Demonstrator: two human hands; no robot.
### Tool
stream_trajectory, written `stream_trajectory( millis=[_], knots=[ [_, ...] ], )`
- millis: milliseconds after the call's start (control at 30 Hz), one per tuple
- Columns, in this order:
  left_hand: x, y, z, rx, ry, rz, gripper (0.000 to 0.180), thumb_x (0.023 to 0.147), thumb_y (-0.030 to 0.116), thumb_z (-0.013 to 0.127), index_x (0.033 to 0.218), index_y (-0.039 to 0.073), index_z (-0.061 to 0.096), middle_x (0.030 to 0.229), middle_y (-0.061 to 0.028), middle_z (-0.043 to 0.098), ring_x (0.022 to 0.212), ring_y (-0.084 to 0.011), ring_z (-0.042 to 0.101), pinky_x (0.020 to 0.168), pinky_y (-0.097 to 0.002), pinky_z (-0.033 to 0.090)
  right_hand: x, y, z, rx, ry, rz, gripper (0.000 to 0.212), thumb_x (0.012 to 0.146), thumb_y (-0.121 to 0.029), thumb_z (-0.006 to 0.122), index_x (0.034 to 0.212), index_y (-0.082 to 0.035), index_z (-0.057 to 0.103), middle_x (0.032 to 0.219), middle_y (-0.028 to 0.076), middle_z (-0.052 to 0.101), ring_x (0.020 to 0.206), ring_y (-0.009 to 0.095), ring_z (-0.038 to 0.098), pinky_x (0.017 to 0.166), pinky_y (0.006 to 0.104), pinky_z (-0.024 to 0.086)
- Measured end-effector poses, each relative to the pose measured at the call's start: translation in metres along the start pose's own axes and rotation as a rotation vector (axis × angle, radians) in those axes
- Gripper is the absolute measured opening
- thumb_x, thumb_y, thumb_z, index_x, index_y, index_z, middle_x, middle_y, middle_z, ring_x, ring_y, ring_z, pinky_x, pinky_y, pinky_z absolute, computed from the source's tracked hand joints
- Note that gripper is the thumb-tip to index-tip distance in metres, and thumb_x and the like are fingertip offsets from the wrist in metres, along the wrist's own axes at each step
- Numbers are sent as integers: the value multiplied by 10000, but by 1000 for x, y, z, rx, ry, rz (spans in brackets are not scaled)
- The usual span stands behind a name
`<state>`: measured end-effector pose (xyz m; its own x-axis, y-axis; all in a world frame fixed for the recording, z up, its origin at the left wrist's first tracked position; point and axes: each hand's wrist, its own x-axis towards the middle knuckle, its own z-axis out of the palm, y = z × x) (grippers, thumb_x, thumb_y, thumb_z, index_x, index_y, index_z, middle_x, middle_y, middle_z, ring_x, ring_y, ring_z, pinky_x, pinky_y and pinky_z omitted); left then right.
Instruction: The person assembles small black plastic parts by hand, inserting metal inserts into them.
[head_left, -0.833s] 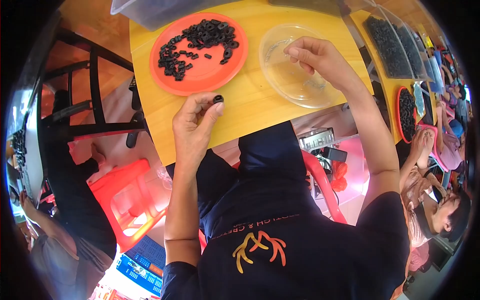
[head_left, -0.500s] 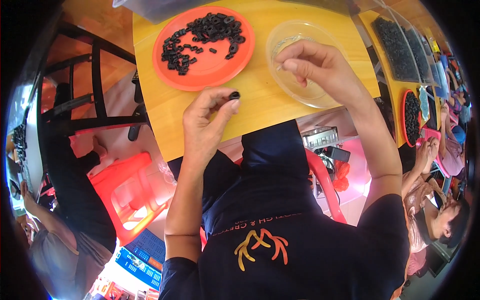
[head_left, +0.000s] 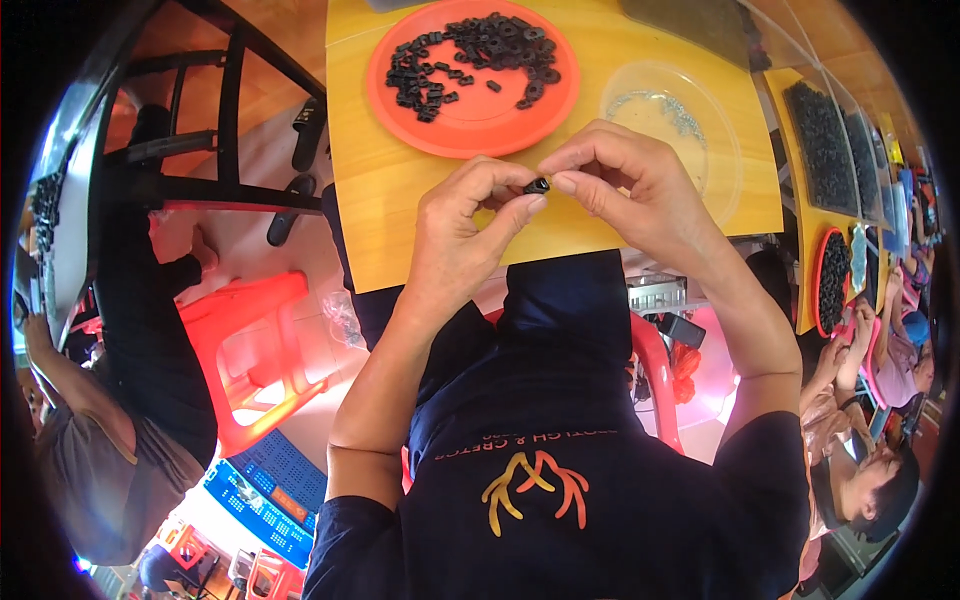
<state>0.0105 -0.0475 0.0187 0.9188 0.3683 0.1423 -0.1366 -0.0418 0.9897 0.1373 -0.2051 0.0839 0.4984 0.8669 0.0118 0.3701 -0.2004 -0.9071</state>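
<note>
left hand [head_left: 455, 220]: pinching black piece [head_left: 537, 186]
right hand [head_left: 640, 190]: nearly closed, contents unclear
black piece: could drop through loosened pinch

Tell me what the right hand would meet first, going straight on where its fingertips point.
Probably the small black part, held by the left hand, though exact depth is unclear.

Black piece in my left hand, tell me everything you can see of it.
The black piece is small and short, roughly tube-shaped, dark with a slight sheen, perhaps plastic or rubber. Light catches its right end; finer detail is too small to make out. The left hand pinches it between thumb and fingers, above the yellow table. Fingertips of the right hand are close beside it; whether they touch it is unclear.
</note>
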Motion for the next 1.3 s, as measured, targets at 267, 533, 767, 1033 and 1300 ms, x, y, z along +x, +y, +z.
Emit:
stream_trajectory(
  millis=[267,533,767,1033,1300],
  knots=[
    [-4,7,-9,-38,7,75,145,843,5,731,973,-24,675,859,-67,648,756,-126,636,682,-265,518,11,-8,10,394,-10,242,102,902,-63,678,999,-31,678,824,-5,604,742,45,554,620,226,443],
    [-8,-5,-26,-157,75,-58,134,868,1,714,997,-19,681,871,-34,643,769,-88,622,676,-242,505,29,-6,21,-100,25,-114,110,901,-130,693,939,-28,707,811,50,635,716,113,591,623,268,458],
    [-9,-9,-38,-225,126,-73,121,896,3,686,1015,-15,680,897,-14,630,789,-71,605,695,-223,497,94,25,6,-751,153,-195,199,890,-224,655,946,-48,729,899,120,680,789,287,676,692,409,527],
    [-9,-7,-43,-268,160,-124,142,909,13,675,1048,-16,667,915,-34,659,802,-85,630,720,-231,519,108,33,19,-1108,101,-242,191,882,-221,644,934,-45,699,928,169,684,764,344,681,693,451,550],
    [-6,-6,-43,-265,122,-103,153,926,38,661,1069,-17,658,912,-49,676,782,-109,662,705,-242,534,74,-7,6,188,-214,108,168,932,-161,684,1048,-39,678,904,-26,668,779,27,582,611,205,471]
  ],
)
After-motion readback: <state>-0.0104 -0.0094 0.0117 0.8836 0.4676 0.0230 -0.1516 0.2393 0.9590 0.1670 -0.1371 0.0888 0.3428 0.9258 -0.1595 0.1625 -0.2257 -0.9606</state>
